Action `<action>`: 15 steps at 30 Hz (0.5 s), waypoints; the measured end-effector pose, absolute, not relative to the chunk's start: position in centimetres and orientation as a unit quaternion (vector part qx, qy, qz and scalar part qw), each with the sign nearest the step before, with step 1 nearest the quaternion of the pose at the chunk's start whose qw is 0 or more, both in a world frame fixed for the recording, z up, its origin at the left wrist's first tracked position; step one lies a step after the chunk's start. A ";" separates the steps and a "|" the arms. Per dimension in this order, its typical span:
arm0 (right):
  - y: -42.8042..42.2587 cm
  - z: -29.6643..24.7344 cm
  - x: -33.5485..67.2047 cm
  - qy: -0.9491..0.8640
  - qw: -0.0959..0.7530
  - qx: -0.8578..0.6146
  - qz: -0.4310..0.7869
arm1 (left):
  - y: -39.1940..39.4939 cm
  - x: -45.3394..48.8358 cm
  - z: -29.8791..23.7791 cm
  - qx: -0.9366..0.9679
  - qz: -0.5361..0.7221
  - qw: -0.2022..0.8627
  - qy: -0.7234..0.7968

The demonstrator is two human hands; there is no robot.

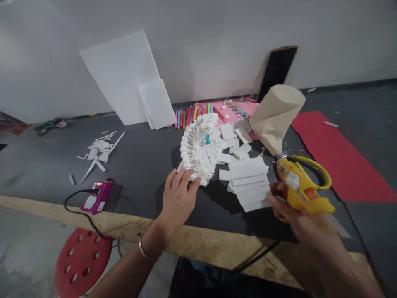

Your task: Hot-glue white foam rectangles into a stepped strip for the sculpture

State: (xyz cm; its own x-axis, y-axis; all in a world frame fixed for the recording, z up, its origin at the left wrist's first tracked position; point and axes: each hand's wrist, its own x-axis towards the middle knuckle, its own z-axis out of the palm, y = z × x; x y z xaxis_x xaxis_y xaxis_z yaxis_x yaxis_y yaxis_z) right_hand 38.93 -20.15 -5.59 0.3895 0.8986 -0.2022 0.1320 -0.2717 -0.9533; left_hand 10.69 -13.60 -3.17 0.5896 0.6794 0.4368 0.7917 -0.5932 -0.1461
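My left hand [179, 194] lies palm down with fingers spread, its fingertips on the near edge of a white craft piece [198, 149] built from many small rolled or crumpled bits. A small teal piece [207, 138] sits on it. To the right, my right hand [290, 209] has its fingers curled at the yellow glue gun [302, 186], whose tip points away from me. The grip is partly hidden. A clear glue stick [338, 225] juts from its back. Touching or close to the right fingertips is pleated white paper [250, 182]. A yellow loop handle [324, 176] shows beside the gun.
White foam-like pieces [229, 142] lie between the hands. Behind are coloured pens [192, 114], a leaning phone [277, 68], a beige paper cone [276, 116] and white boards [124, 78]. Red paper [344, 157] lies right; scraps [102, 149] and a purple device [97, 198] left.
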 end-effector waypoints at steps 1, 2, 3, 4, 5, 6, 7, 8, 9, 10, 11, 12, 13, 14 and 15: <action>-20.1 -5.5 38.9 -0.366 0.471 -0.688 0.414 | -13.6 10.7 -3.1 -0.875 -0.170 0.169 -0.420; -20.1 -5.4 38.8 -0.357 0.472 -0.686 0.423 | -13.6 10.7 -3.1 -0.874 -0.170 0.172 -0.422; -20.1 -5.2 38.6 -0.350 0.475 -0.685 0.428 | -13.6 10.7 -3.1 -0.871 -0.171 0.174 -0.426; -20.1 -5.0 38.4 -0.345 0.479 -0.683 0.430 | -13.6 10.7 -3.1 -0.869 -0.171 0.176 -0.430; -20.1 -4.8 38.2 -0.344 0.483 -0.679 0.433 | -13.6 10.6 -3.1 -0.867 -0.172 0.176 -0.434; -20.2 -4.7 38.0 -0.344 0.486 -0.676 0.434 | -13.5 10.6 -3.1 -0.866 -0.171 0.174 -0.437; -20.2 -4.5 37.9 -0.344 0.489 -0.673 0.435 | -13.5 10.5 -3.1 -0.866 -0.170 0.172 -0.438; -20.2 -4.5 37.8 -0.345 0.491 -0.672 0.434 | -13.5 10.5 -3.1 -0.866 -0.167 0.169 -0.441; -20.2 -4.4 37.8 -0.346 0.490 -0.671 0.436 | -13.4 10.6 -3.2 -0.866 -0.163 0.165 -0.444; -20.3 -4.5 37.8 -0.347 0.490 -0.671 0.436 | -13.4 10.6 -3.2 -0.866 -0.157 0.161 -0.447; -20.3 -4.5 37.8 -0.349 0.490 -0.671 0.434 | -13.3 10.7 -3.2 -0.865 -0.153 0.157 -0.452; -20.4 -4.6 37.9 -0.352 0.489 -0.671 0.433 | -13.3 10.8 -3.3 -0.864 -0.150 0.152 -0.456; -20.4 -4.7 37.9 -0.356 0.487 -0.672 0.430 | -13.3 10.9 -3.3 -0.863 -0.148 0.145 -0.461; -20.5 -4.7 37.9 -0.361 0.484 -0.674 0.426 | -13.3 11.0 -3.4 -0.863 -0.147 0.137 -0.465; -20.6 -4.7 37.8 -0.366 0.480 -0.676 0.422 | -13.3 11.1 -3.4 -0.862 -0.146 0.129 -0.468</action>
